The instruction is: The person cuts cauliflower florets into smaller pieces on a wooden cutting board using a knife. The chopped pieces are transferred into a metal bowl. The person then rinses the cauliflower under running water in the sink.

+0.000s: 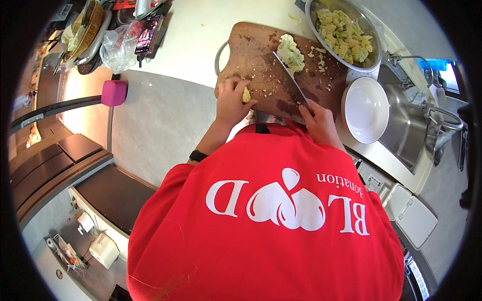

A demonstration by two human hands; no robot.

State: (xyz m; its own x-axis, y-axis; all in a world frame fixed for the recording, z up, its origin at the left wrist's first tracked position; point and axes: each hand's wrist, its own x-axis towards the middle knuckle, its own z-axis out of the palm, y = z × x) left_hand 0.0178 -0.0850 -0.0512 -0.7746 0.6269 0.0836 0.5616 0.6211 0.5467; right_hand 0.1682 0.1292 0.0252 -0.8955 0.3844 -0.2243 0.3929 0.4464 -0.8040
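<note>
A kitchen knife [290, 80] is in my right hand [320, 119], its blade slanting up and left over the wooden cutting board [260, 45]. Beside the blade, on its right, lies a piece of cauliflower [291, 55]. Near the board's left edge, my left hand [233, 98] holds a small yellowish cauliflower piece [246, 95] between thumb and fingers. Crumbs and small scraps are scattered over the board. A metal bowl [313, 32] of cut cauliflower florets [344, 35] overlaps the board's upper right corner.
To the right of the board stands a white bowl [366, 110], with a steel sink [404, 128] beyond it. A smartphone [149, 34], a clear plastic bag [117, 45] and a wicker basket [88, 32] are at the upper left. A cauliflower scrap [295, 19] lies above the board.
</note>
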